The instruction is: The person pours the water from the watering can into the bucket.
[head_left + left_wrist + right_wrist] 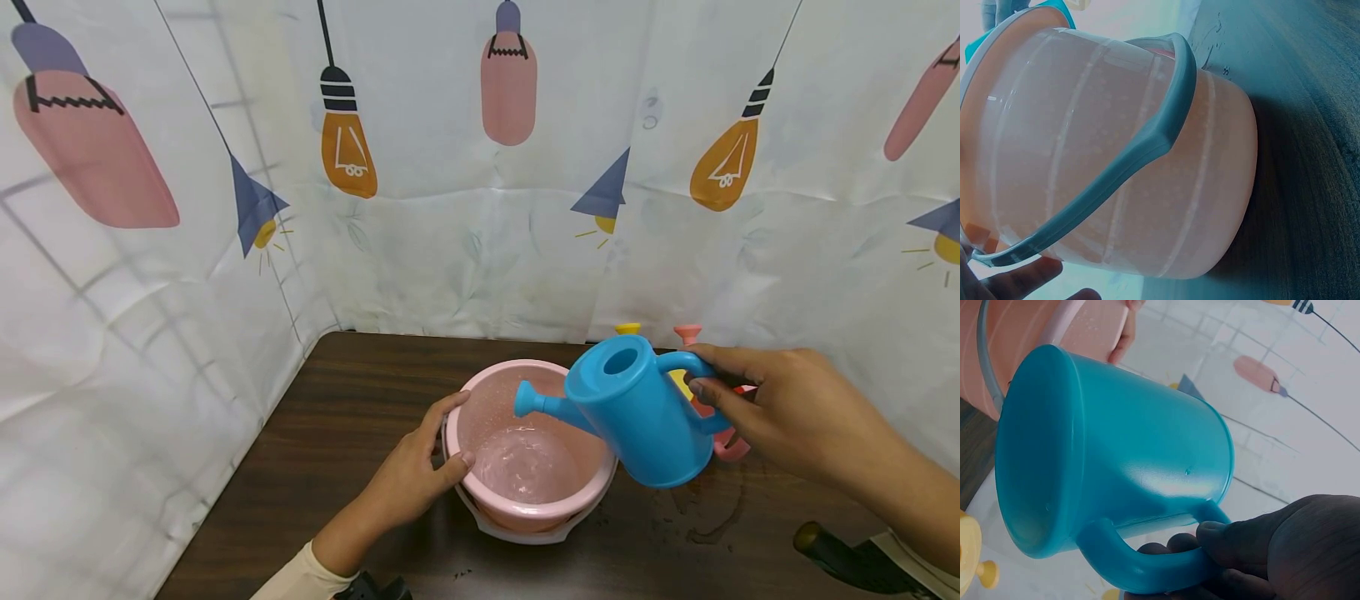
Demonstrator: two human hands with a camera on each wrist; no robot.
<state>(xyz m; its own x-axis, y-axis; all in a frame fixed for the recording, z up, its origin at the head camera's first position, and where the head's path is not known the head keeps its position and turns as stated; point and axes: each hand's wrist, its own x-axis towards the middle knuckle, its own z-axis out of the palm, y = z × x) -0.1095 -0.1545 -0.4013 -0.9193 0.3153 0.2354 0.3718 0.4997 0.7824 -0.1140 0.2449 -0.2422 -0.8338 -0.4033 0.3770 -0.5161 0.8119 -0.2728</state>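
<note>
Right hand [787, 412]: fingers curled round the handle of the blue watering can [645, 412], tilted above the bucket.
Left hand [416, 467]: fingers gripping the pink bucket's [525, 508] rim, on the bench [360, 392].

The left hand [414, 473] sits low in the centre of the head view, its forearm rising from the bottom edge in a pale sleeve; the fingers curve upward and the thumb points right — together they clasp a rim. In the left wrist view only fingertips [1019, 275] show, at the lower left corner. The right hand [780, 408] enters from the lower right, arm bare, knuckles up — its fingers curl round a handle, thumb on top. The right wrist view shows those fingers [1222, 540] wrapped underneath, at the lower right.
</note>
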